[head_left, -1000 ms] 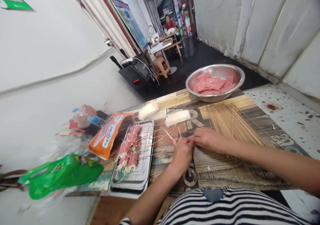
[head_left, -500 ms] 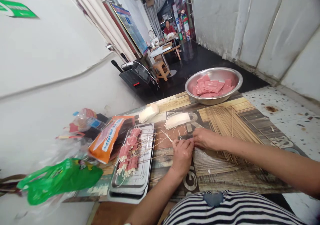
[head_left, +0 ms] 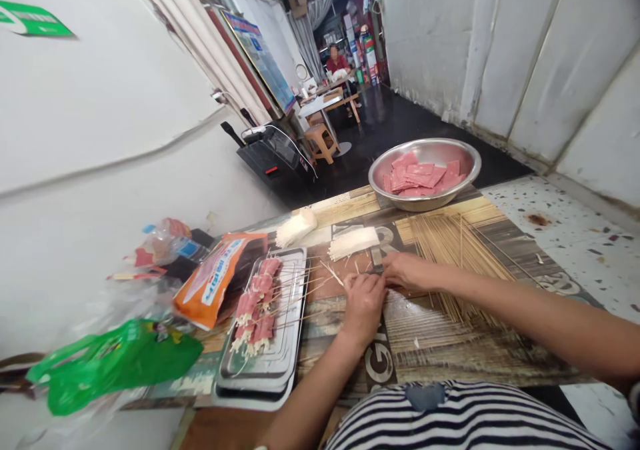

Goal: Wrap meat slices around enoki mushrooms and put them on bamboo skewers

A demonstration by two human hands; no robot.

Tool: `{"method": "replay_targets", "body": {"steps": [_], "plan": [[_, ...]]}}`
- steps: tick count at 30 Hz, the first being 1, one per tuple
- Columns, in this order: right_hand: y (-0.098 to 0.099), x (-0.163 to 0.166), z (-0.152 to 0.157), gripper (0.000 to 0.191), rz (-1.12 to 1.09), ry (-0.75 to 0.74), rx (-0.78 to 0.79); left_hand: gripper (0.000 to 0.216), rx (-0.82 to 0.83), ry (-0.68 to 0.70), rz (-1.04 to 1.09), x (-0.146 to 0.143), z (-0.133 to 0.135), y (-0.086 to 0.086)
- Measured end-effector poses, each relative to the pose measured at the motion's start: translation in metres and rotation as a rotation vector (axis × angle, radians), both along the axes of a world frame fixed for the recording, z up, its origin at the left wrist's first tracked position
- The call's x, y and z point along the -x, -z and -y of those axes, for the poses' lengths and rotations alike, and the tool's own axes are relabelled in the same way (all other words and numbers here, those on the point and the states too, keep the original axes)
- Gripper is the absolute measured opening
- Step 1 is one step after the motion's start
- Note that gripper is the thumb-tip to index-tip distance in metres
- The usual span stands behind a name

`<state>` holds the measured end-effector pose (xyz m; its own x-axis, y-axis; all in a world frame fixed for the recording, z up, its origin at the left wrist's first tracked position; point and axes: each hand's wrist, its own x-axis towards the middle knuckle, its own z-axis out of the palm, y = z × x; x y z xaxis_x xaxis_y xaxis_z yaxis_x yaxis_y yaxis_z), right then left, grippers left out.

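Observation:
My left hand [head_left: 363, 307] and my right hand [head_left: 407, 271] meet at the middle of the table, fingers curled and pinched together over something small that I cannot make out. Just beyond them lies a bundle of white enoki mushrooms [head_left: 354, 242], with a second bundle [head_left: 297, 227] further left. To the left, a metal tray [head_left: 267, 367] holds several pink meat-wrapped skewers [head_left: 257, 303]. A spread of bare bamboo skewers [head_left: 453, 253] lies under and beyond my right forearm. A steel bowl [head_left: 425, 203] of pink meat slices [head_left: 420, 177] stands at the table's far edge.
An orange packet [head_left: 213, 283] leans beside the tray, a green plastic bag [head_left: 115, 363] and clear wrappers lie at the left edge. Behind the table stand a black machine [head_left: 273, 153], stools and a far table where a person in red [head_left: 336, 62] sits.
Both hands stay pinched together at the same spot on the table. The view has shifted slightly.

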<state>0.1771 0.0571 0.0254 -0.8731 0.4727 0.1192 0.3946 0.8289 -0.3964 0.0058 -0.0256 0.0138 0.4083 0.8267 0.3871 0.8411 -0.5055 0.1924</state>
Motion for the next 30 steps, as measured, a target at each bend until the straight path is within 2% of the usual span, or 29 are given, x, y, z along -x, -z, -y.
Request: {"method": "replay_targets", "body": {"steps": [4,7,10,12,17,20,22,25,27,30], "plan": [[0.001,-0.002,-0.001,0.029,0.029,0.002,-0.032,0.02,-0.001,0.051,-0.039,0.002,-0.005,-0.004],[0.008,-0.005,0.008,0.028,-0.014,0.068,-0.199,0.023,0.074,0.07,-0.064,0.004,-0.015,-0.011],[0.014,-0.007,0.013,0.028,-0.047,0.062,-0.317,0.025,0.105,0.073,-0.063,0.004,-0.02,-0.012],[0.015,-0.006,0.011,0.03,-0.047,0.04,-0.308,0.021,0.077,0.062,-0.066,0.004,-0.019,-0.008],[0.019,-0.002,0.002,0.033,-0.027,0.049,-0.157,0.016,-0.039,0.011,-0.122,0.002,-0.015,0.004],[0.022,-0.012,0.004,0.03,-0.041,0.212,-0.115,0.02,-0.065,0.023,-0.132,0.002,-0.018,0.005],[0.02,-0.025,0.007,0.03,-0.003,0.424,-0.119,0.022,-0.054,0.05,-0.109,0.002,-0.021,0.004],[0.004,-0.045,0.012,0.034,0.191,0.724,-0.135,0.024,-0.033,0.07,-0.058,0.001,-0.024,0.003],[-0.01,-0.051,0.015,0.039,0.315,0.796,-0.121,0.024,-0.029,0.07,-0.035,0.001,-0.024,0.003],[-0.024,-0.049,0.017,0.037,0.396,0.818,-0.058,0.024,-0.028,0.076,-0.026,0.0,-0.024,0.004]]}}
